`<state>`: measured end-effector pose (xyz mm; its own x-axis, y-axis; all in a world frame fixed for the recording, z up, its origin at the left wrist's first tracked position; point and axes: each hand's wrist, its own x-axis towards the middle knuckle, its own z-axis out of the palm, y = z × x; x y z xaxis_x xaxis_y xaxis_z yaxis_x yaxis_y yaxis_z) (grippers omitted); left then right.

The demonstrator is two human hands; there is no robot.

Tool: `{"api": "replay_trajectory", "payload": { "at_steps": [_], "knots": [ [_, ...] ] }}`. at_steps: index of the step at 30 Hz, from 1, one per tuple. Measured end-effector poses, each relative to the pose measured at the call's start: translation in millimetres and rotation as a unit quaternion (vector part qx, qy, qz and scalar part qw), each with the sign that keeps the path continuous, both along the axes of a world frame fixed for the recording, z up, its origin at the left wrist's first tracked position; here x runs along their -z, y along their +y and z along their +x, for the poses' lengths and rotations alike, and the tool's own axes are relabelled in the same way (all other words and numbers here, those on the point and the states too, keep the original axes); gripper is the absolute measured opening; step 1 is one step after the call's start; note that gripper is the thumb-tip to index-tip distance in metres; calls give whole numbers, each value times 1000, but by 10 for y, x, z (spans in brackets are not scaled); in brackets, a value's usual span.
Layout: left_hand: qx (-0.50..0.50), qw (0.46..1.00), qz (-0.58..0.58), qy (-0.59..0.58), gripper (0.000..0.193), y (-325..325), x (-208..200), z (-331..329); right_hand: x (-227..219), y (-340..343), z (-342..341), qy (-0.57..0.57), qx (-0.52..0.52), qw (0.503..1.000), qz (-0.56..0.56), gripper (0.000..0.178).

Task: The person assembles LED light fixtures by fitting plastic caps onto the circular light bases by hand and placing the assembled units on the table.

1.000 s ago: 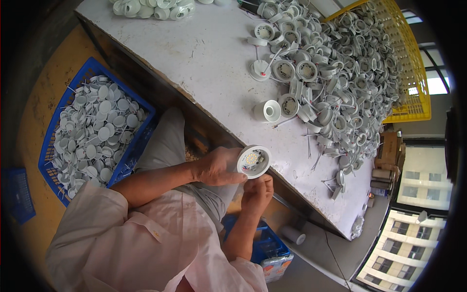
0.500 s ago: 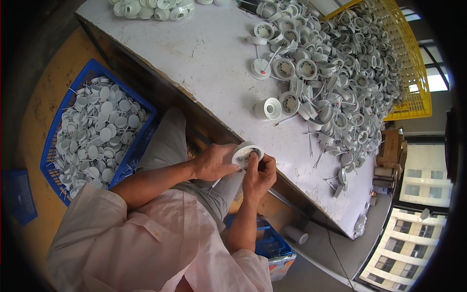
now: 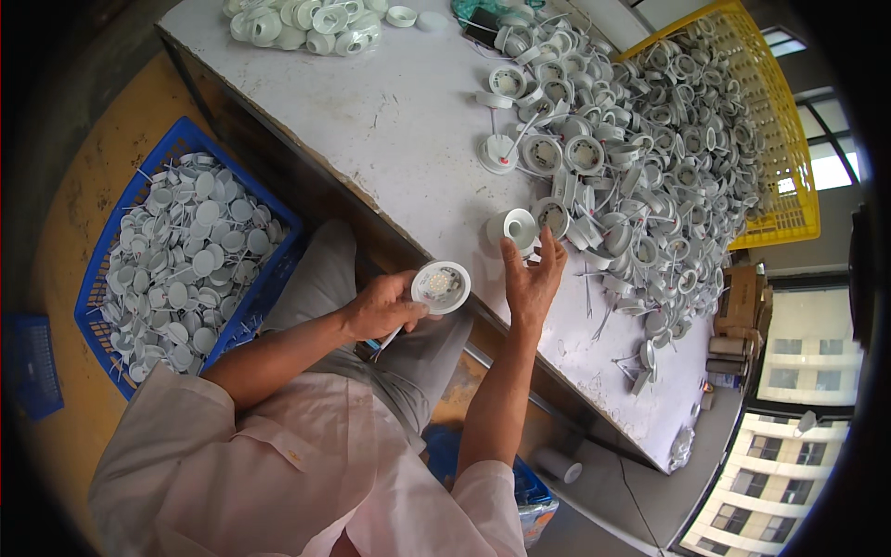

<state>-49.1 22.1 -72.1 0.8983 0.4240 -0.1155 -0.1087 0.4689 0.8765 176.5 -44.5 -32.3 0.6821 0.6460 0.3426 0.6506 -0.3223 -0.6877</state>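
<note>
A person's left hand holds a round white lamp part. The right hand, fingers parted, is at a white cup near heaped lamp parts on a table.

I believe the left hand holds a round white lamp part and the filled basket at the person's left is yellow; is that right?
Not quite: the head view shows the filled basket is blue. The left hand does hold the round white lamp part.

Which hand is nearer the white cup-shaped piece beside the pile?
Right: the right hand is at the white cup-shaped piece, contact unclear; the left hand is farther off, lower left, holding a white round lamp part.
</note>
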Motion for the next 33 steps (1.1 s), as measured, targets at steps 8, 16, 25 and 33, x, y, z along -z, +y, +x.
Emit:
{"api": "replay_trajectory", "payload": {
  "at_steps": [8, 16, 25, 33],
  "knots": [
    [17, 1000, -3, 17, 36, 88, 102, -39, -15, 128, -34, 4, -22, 1000, 20, 69],
    [-3, 1000, -18, 10, 38, 30, 98, -17, -39, 56, -62, 82, 17, 994, 63, 60],
    [-23, 1000, 4, -6, 42, 34, -5, 127, -164, -385, -433, 80, -152, 984, 37, 64],
    [-25, 999, 49, 3, 44, -2, 131, 182, -47, -384, -654, 64, -218, 974, 10, 75]
  ]
}}
